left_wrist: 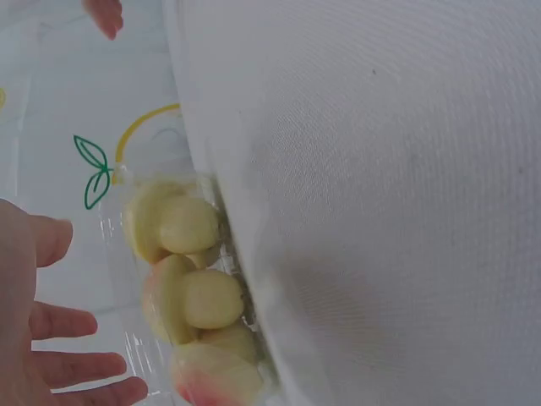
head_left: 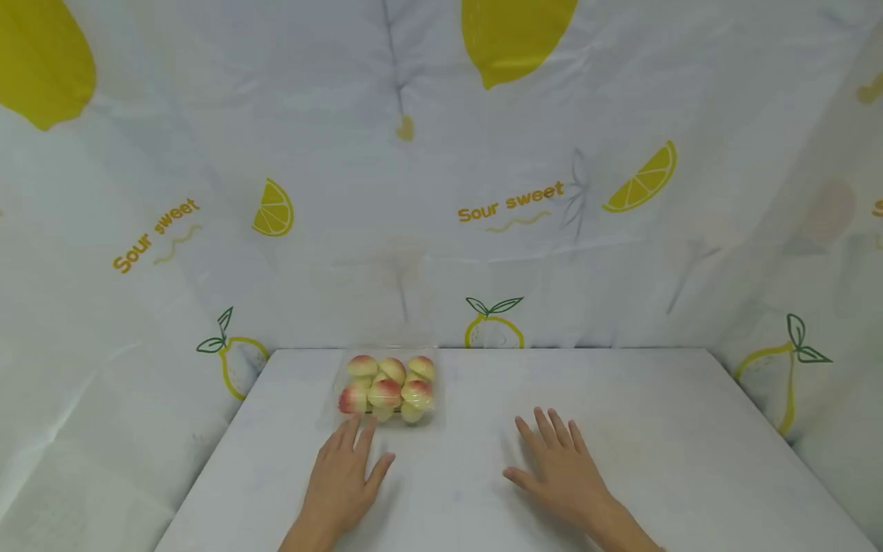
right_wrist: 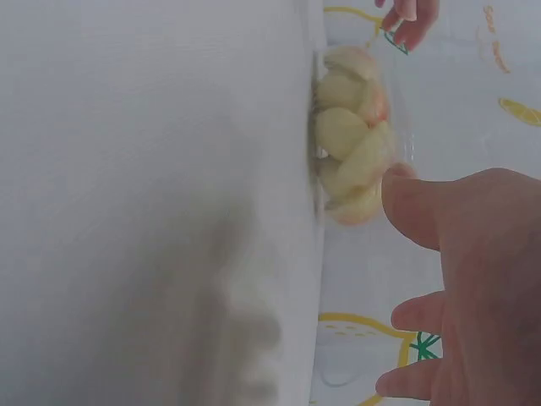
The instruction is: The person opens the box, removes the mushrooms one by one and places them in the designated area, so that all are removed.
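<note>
A clear plastic box (head_left: 440, 383) stands on the white table, left of the middle and near its back edge. It holds several mushroom-shaped pieces (head_left: 385, 392), pale yellow with red-blushed caps, packed together. In the head view my left hand (head_left: 339, 479) is just in front of the box, fingers extended toward it and thumb spread. Whether its fingertips touch the plastic I cannot tell. My right hand (head_left: 562, 471) hovers over the table farther right, fingers spread, holding nothing. The left wrist view shows the pieces (left_wrist: 211, 298) through the box wall, beside my fingers (left_wrist: 80, 366).
The white table (head_left: 662, 429) reaches back to a pale cloth (head_left: 345, 284) printed with lemons, lemon slices and "Sour sweet" lettering. That cloth hangs behind the table and along both sides. My right hand casts a soft shadow on the tabletop.
</note>
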### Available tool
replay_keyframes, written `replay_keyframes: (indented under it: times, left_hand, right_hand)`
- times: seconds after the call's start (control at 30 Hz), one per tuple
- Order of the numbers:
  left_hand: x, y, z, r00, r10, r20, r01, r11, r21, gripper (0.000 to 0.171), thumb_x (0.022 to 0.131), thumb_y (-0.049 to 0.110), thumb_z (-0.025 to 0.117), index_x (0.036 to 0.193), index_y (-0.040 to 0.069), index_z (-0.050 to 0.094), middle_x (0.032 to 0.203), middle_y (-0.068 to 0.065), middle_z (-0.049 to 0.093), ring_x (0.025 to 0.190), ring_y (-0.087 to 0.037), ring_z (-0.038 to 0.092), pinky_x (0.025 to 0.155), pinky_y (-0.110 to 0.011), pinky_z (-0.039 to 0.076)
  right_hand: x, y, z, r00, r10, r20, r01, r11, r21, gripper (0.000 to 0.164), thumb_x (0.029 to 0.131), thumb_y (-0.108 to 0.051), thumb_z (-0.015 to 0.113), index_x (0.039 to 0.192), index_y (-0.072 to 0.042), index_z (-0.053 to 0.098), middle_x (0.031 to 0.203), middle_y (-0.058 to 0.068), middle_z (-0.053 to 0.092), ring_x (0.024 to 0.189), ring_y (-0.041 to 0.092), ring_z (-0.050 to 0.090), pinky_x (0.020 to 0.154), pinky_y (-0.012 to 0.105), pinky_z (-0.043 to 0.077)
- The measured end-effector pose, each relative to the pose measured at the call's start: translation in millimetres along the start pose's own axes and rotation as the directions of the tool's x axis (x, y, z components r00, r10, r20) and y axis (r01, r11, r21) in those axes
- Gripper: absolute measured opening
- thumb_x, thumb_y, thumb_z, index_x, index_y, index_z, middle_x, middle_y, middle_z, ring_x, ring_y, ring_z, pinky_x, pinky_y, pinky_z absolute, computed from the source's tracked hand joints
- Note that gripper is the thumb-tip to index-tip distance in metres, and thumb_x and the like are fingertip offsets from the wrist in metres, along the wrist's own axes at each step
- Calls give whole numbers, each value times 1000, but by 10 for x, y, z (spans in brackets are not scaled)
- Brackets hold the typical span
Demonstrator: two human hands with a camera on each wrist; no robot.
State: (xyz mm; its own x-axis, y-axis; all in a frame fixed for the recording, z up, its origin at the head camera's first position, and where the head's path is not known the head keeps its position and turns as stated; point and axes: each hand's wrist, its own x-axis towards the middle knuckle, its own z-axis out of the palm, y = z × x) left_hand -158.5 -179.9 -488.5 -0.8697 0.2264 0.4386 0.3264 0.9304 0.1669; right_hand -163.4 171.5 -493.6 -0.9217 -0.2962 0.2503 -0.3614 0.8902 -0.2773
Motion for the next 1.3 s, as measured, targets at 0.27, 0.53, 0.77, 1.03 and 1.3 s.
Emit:
replay_keyframes:
  times: [0.27,0.53,0.77,1.03,1.3]
  left_hand:
    - [51,-69,-13,978,9,-207,-8,1000,3,49,92,29,72,124,-7,62,119,-26,65,107,-43,63,81,-56,53]
    - [165,-185,-65,958,15,-288,-23,999,-23,40,89,23,74,114,-7,68,108,-23,69,95,-41,67,73,-54,56]
    - [214,-273,-48,948,-38,-316,17,998,-68,28,89,19,72,106,-3,71,103,-18,70,89,-38,68,70,-51,55]
    - [270,-353,-9,922,-76,-379,21,989,-149,18,91,14,69,102,0,70,102,-17,69,89,-37,66,72,-50,55]
    - [306,-457,-16,930,-153,-333,69,965,-253,28,93,11,69,115,-7,65,113,-23,64,101,-42,61,79,-57,53]
  right_hand:
    - [176,-193,3,998,-4,69,3,1000,16,76,96,-57,61,151,-6,48,155,29,39,145,50,30,115,66,21]
    - [367,-317,6,998,-56,14,56,998,32,70,96,-51,65,146,-3,52,148,27,49,142,48,37,114,62,27]
    - [502,-456,14,999,-35,36,30,991,130,68,98,-47,64,145,0,52,144,27,52,137,47,42,113,58,32]
    - [622,-596,73,999,30,13,-32,971,239,63,99,-46,64,143,-2,53,141,20,55,132,40,50,105,57,42]
    - [782,-708,107,996,85,-35,-68,939,337,57,98,-39,67,140,-2,56,137,17,59,128,36,55,102,54,46]
